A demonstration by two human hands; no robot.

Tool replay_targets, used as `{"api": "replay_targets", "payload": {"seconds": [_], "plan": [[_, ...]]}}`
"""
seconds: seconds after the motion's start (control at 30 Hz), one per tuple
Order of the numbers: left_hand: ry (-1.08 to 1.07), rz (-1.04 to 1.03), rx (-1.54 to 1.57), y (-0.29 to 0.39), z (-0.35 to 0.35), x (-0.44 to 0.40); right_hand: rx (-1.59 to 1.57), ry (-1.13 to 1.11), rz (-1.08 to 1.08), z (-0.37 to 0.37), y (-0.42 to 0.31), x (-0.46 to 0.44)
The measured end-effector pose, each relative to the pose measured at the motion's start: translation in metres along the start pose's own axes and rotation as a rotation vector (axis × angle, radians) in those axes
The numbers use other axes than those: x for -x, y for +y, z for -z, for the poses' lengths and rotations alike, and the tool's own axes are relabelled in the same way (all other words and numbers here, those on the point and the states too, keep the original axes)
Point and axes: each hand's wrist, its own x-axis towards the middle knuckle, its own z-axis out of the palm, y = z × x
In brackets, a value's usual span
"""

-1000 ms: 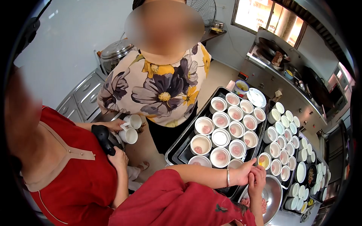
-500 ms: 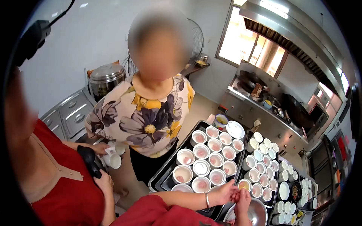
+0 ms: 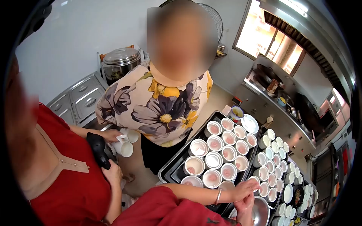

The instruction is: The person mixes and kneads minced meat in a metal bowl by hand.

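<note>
My left hand (image 3: 245,189), with a bracelet on the wrist, meets my right hand (image 3: 245,204) above the rim of a metal bowl (image 3: 262,211). Their fingers are bent and pressed together; what lies between them is hidden. Beside my hands stands a black tray (image 3: 169,171) of white cups (image 3: 212,178), many with pink minced meat inside. A second tray with more white cups (image 3: 263,173) is just beyond my fingertips.
At left a person in red (image 3: 75,180) holds white mugs (image 3: 124,148) and a black device (image 3: 98,148). Another person in a flowered top (image 3: 166,109) faces the trays. A white lid (image 3: 249,123), a steel pot (image 3: 121,64) and a stove (image 3: 279,101) stand farther back.
The view has swung about. Half a second ago reddish meat showed between my fingers; now it is hidden, and my hands are pressed closer together.
</note>
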Motion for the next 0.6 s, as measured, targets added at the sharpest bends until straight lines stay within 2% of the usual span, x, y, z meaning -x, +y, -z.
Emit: {"api": "replay_targets", "payload": {"seconds": [0.03,0.07,0.1,0.13,0.2,0.23,0.27,0.3,0.33,0.37,0.43,0.53,0.6], "plan": [[0.087,-0.026,0.03,0.008,-0.003,0.003,-0.022,0.081,-0.054,0.0,0.0,0.001],[0.1,0.075,0.196,0.025,-0.002,0.005,-0.046,0.159,-0.108,0.001,0.0,0.0],[0.131,0.174,0.363,0.041,-0.001,0.007,0.001,-0.282,-0.169,0.032,-0.009,-0.004],[0.135,0.172,0.351,0.041,0.006,0.005,0.186,0.091,-0.054,-0.007,-0.006,0.01],[0.282,0.507,0.578,0.034,0.013,0.002,0.657,0.027,0.264,-0.026,-0.002,0.019],[0.287,0.518,0.58,0.028,0.016,0.004,0.766,-0.029,0.358,-0.021,-0.003,0.015],[0.244,0.626,0.723,0.021,0.018,0.008,0.953,0.02,0.39,-0.017,-0.006,0.016],[0.195,0.726,0.86,0.017,0.019,0.008,1.282,-0.044,0.677,-0.016,-0.006,0.014],[0.196,0.732,0.856,0.015,0.016,0.008,1.602,-0.114,0.974,-0.018,-0.004,0.013],[0.193,0.687,0.902,0.015,0.012,0.007,1.597,-0.113,0.975,-0.02,-0.003,0.013],[0.165,0.612,1.069,0.016,0.014,0.007,1.79,-0.228,0.913,-0.024,-0.002,0.018],[0.224,0.571,1.046,0.018,0.01,0.003,1.916,-0.243,1.049,-0.016,-0.003,0.011],[0.284,0.583,1.016,0.01,0.009,0.002,1.941,-0.265,0.971,-0.01,-0.005,0.011]]}}
